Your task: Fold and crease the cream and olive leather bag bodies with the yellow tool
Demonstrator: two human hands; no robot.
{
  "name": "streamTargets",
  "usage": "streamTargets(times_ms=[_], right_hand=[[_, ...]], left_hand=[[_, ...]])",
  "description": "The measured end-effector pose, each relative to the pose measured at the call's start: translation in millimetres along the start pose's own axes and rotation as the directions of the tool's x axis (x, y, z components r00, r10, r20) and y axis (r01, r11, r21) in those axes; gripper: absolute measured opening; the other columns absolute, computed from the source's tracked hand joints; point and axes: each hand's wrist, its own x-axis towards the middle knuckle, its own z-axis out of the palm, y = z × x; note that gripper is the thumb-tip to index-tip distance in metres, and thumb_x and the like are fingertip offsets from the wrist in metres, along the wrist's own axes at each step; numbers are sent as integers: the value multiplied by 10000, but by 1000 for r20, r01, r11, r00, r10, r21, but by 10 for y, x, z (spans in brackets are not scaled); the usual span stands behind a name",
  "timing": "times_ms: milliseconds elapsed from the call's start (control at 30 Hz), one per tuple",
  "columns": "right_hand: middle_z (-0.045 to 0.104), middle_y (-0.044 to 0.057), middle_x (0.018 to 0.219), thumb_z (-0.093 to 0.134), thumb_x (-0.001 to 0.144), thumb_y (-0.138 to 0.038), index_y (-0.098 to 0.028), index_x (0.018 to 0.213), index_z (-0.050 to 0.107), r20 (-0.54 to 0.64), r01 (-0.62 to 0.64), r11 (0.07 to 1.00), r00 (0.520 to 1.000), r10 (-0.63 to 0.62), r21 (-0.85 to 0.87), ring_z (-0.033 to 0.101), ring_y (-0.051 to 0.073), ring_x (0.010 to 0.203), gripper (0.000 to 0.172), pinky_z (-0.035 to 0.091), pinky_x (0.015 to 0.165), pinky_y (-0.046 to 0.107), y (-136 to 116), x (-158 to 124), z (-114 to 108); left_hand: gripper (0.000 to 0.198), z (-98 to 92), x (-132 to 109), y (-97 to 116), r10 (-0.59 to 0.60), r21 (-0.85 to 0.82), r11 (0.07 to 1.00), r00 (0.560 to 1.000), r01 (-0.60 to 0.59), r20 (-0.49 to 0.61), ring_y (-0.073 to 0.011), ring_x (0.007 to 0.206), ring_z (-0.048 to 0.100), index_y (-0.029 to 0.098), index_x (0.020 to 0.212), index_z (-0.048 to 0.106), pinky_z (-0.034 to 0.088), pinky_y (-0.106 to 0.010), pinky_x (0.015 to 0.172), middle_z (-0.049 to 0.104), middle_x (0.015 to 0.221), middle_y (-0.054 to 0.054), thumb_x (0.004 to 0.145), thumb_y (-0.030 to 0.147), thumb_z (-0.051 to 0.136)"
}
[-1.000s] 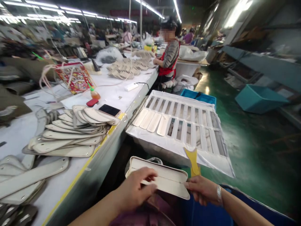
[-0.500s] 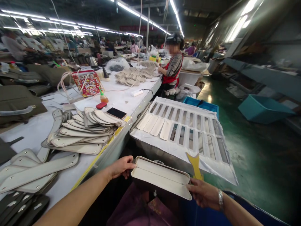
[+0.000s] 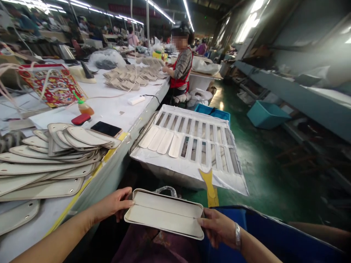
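Note:
In front of my lap is a handbag (image 3: 164, 213) with a cream, round-cornered face and a dark edge. A crease runs along the middle of that face. My left hand (image 3: 117, 205) pinches its left end, thumb on the cream surface. At the right end, my right hand (image 3: 219, 227) grips it with the thumb on top and fingers behind. A handle wrapped in clear plastic (image 3: 168, 190) sticks up behind the bag. Most of the bag's underside is hidden.
Left, a white table carries stacked cream strap-like pieces (image 3: 68, 157), a phone (image 3: 106, 128) and a glue bottle (image 3: 84, 106). Ahead stands a slotted white rack (image 3: 164, 160) with several cream pieces. A yellow forked piece (image 3: 208, 182) rises before it. A co-worker (image 3: 181, 65) works beyond.
My view has swung right, so the table and rack sit further left. The bag's cream face has tipped more toward me; both hands keep hold of its ends.

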Motion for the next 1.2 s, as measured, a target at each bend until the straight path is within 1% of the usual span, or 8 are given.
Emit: streamTargets(times_ms=[200,300,367,500,600,767,900,1200], right_hand=[[534,-64,453,661,637,-517,-182,934,448,-16,27,998,1000,-26,51,509,101,326,495,378,315,153,83,-31,-104],[544,-67,485,660,640,-536,-195,1029,445,26,10,999,1000,-10,34,526,97,359,560,394,356,157,132,-25,-170],[570,-49,546,621,673,-567,-197,1101,447,18,38,998,999,-37,-59,547,100,401,592,421,389,178,143,-49,-206],[626,66,990,680,651,-501,-205,1243,436,-67,198,879,966,-250,-433,615,140,657,704,499,568,250,5,-159,-220],[527,98,1219,682,677,-393,-203,1300,408,-129,273,677,868,-480,-684,599,182,846,707,490,719,282,-211,-212,-139],[655,60,922,477,822,-241,-182,982,643,39,293,320,790,-612,-901,588,193,878,238,431,778,283,-419,-173,27],[664,46,875,440,836,-229,-183,896,655,44,275,273,774,-632,-922,600,171,833,228,418,741,248,-375,-167,29],[679,29,862,405,837,-185,-191,907,664,70,309,264,759,-648,-914,605,153,805,269,409,714,221,-314,-208,-9]], left_hand=[[365,14,135,53,-60,114,992,995,51,77,-96,486,504,195,821,396,427,-195,417,483,615,69,775,539,507],[375,-57,114,139,-81,325,945,992,45,98,-154,612,578,183,865,459,486,-248,499,557,709,20,780,548,470],[391,-93,89,251,-8,536,844,999,-16,41,-217,867,600,175,1007,500,515,-316,717,613,939,-47,771,486,500],[672,38,179,566,237,794,575,969,-198,70,-241,1274,340,191,1348,326,255,-365,1069,363,1404,-71,723,319,537],[574,321,407,797,229,796,487,932,-359,280,-210,1185,461,205,1311,415,331,-317,1014,486,1320,-41,744,261,485],[370,780,746,1030,222,731,398,831,-554,510,-178,906,614,213,1046,630,441,-232,793,673,1016,-14,732,153,445],[311,959,802,1044,217,745,333,816,-578,536,-163,781,624,196,924,660,437,-206,689,693,856,-6,705,126,450],[370,1166,771,899,239,841,279,882,-463,406,-190,889,628,237,1035,628,447,-256,781,686,994,-6,728,125,456]])
